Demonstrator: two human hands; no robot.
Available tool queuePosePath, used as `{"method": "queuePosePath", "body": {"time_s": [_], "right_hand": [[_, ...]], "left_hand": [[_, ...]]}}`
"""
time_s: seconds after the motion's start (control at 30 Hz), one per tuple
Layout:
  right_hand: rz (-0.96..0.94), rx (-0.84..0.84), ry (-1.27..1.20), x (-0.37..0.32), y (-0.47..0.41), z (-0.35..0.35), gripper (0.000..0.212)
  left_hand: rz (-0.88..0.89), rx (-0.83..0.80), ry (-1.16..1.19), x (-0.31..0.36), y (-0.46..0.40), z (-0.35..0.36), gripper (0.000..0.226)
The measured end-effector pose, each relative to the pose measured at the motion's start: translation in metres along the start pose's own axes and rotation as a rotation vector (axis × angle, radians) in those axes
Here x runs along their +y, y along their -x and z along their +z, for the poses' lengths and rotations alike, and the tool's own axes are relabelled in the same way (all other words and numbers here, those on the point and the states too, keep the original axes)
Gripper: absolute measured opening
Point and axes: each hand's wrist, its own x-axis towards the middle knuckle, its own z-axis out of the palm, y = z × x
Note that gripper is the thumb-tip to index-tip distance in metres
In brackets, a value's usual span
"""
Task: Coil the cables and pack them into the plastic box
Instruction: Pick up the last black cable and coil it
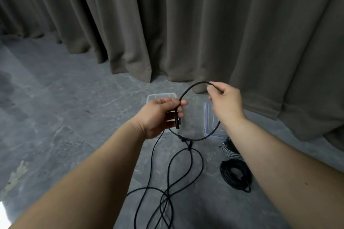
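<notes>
A long black cable [188,156] runs from the floor up into both hands. My left hand [160,117] grips the cable's plug end, fingers curled round it. My right hand [225,102] pinches the cable higher up, so that one round loop arcs between the two hands. The rest of the cable lies in loose curves on the floor below. A clear plastic box [161,96] stands on the floor behind my left hand, mostly hidden by it. Its clear lid with blue rim [209,117] lies to the right, under my right wrist.
A coiled black cable [235,174] and a grey coiled cable [229,149] lie on the floor at the right, by my right forearm. Heavy grey-brown curtains [186,24] hang across the back. The floor is grey stone [65,117].
</notes>
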Motion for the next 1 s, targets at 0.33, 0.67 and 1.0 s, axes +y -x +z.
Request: {"method": "queuePosePath", "body": {"time_s": [0.33, 0.67, 1.0], "right_hand": [[0.027, -0.128, -0.013, -0.007, 0.015, 0.017, 0.021], [-0.158, -0.031, 0.300, -0.013, 0.022, 0.009, 0.009], [-0.375, -0.745, 0.909, -0.057, 0.036, -0.008, 0.024]], "left_hand": [[0.078, 0.279, 0.805, 0.021, -0.005, -0.024, 0.032], [0.155, 0.158, 0.520, 0.029, 0.012, -0.013, 0.021], [0.309, 0.277, 0.041, 0.020, 0.017, -0.005, 0.016]]}}
